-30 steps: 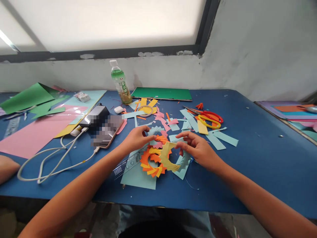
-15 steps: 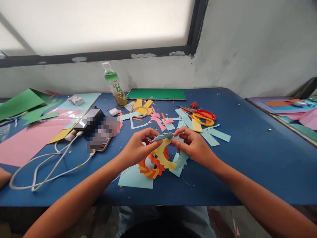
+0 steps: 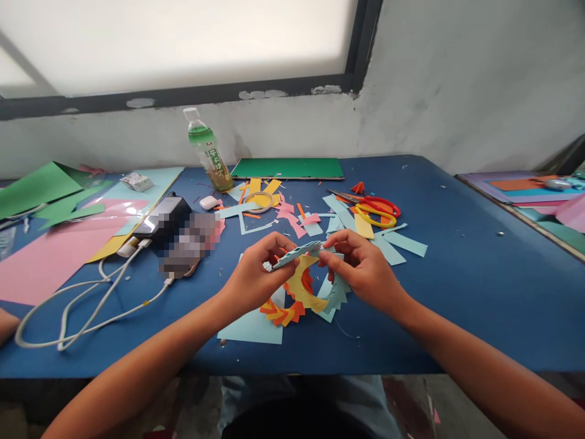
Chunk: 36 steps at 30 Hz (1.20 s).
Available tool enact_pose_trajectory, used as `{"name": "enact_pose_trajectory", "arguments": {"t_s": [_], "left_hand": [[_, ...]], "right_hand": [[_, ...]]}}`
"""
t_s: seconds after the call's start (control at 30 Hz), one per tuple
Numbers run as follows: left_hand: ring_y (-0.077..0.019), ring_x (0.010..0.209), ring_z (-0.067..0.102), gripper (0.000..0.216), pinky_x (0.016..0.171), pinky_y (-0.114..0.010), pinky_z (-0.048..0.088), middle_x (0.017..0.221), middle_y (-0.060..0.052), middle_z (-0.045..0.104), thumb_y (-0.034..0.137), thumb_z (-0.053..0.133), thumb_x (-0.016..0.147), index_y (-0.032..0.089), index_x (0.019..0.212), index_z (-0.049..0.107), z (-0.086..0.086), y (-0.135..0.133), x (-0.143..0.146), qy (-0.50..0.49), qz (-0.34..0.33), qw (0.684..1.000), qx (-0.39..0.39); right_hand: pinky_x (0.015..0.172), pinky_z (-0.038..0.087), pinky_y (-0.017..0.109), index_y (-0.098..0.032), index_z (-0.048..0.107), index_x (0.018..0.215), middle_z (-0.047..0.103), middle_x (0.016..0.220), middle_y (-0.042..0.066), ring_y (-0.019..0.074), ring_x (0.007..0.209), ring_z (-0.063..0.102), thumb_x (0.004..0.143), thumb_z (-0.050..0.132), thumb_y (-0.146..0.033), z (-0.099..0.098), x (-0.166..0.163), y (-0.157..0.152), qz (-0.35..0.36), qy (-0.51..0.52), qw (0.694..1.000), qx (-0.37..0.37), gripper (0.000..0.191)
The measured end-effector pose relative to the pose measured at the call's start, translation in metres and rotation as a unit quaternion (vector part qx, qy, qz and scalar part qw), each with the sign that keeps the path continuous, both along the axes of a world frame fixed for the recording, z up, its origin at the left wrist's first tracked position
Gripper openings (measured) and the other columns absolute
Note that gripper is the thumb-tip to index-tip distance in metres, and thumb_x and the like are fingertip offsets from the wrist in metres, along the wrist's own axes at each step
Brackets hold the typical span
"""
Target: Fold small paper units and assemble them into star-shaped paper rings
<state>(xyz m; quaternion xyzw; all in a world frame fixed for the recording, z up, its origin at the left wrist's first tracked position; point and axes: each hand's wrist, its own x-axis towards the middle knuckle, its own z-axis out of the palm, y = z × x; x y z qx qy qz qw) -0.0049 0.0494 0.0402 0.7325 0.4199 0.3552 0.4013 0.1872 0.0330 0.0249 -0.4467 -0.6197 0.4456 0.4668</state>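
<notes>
Between both hands, above the table, is a light-blue folded paper chain [image 3: 301, 251]. My left hand [image 3: 258, 268] pinches its left part between thumb and fingers. At its right end my right hand [image 3: 359, 268] closes its thumb and fingertips on the chain; the exact grip is partly hidden. Below the hands lie a yellow folded paper chain [image 3: 307, 296], a light-blue curved chain [image 3: 339, 294] and an orange-and-yellow chain [image 3: 284, 314], partly covered by my left hand. Under them rests a light-blue paper sheet [image 3: 250, 328].
Scissors [image 3: 377, 210] lie beyond my right hand among paper scraps [image 3: 336, 213] and a tape roll [image 3: 258, 202]. A bottle [image 3: 209, 152] stands at the back. On the left are a black device [image 3: 163, 216], a white cable [image 3: 109, 282] and coloured sheets [image 3: 50, 259]. Someone's hand shows at the left edge.
The light-blue chain in my hands has tilted, its right end higher and more of its length showing. My left hand has turned slightly. The camera view has shifted a little.
</notes>
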Motion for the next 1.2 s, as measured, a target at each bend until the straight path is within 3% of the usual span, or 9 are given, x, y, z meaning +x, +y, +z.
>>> {"name": "enact_pose_trajectory", "arguments": {"t_s": [0.27, 0.6, 0.9, 1.2], "left_hand": [[-0.011, 0.076, 0.053, 0.014, 0.068, -0.024, 0.043, 0.088, 0.001, 0.058, 0.016, 0.054, 0.081, 0.02, 0.094, 0.055, -0.003, -0.0016, 0.0011, 0.015, -0.016, 0.999, 0.03], [-0.0098, 0.073, 0.052, 0.013, 0.063, -0.02, 0.045, 0.086, 0.001, 0.056, 0.021, 0.054, 0.083, 0.018, 0.096, 0.054, -0.0043, -0.0021, 0.0017, -0.018, -0.02, 0.999, -0.025], [-0.0094, 0.071, 0.054, 0.012, 0.06, -0.019, 0.046, 0.088, 0.0, 0.056, 0.021, 0.053, 0.084, 0.019, 0.096, 0.054, -0.0069, -0.0022, 0.0006, -0.003, -0.03, 1.0, -0.005], [-0.0115, 0.078, 0.058, 0.017, 0.068, -0.023, 0.048, 0.089, 0.0, 0.059, 0.014, 0.054, 0.08, 0.018, 0.096, 0.055, -0.0058, -0.0033, 0.0012, -0.006, -0.042, 0.999, 0.012]], "right_hand": [[0.046, 0.043, 0.02, -0.02, 0.051, 0.087, 0.062, 0.069, -0.003, 0.008, 0.049, 0.058, 0.08, 0.062, -0.034, -0.001, 0.002, -0.0016, -0.027, 0.035, 0.999, 0.027, 0.019], [0.045, 0.04, 0.019, -0.02, 0.052, 0.089, 0.062, 0.067, -0.003, 0.008, 0.048, 0.058, 0.081, 0.061, -0.034, -0.0029, 0.0027, -0.0001, -0.035, 0.01, 0.998, 0.047, 0.019], [0.041, 0.038, 0.019, -0.02, 0.054, 0.089, 0.056, 0.066, -0.005, 0.0075, 0.047, 0.058, 0.08, 0.062, -0.034, -0.0072, 0.0034, 0.0003, -0.058, -0.011, 0.995, 0.078, 0.018], [0.04, 0.038, 0.017, -0.021, 0.055, 0.089, 0.056, 0.065, -0.005, 0.0074, 0.048, 0.059, 0.081, 0.062, -0.031, -0.0061, 0.0049, -0.0006, -0.068, -0.028, 0.992, 0.106, 0.015]]}}
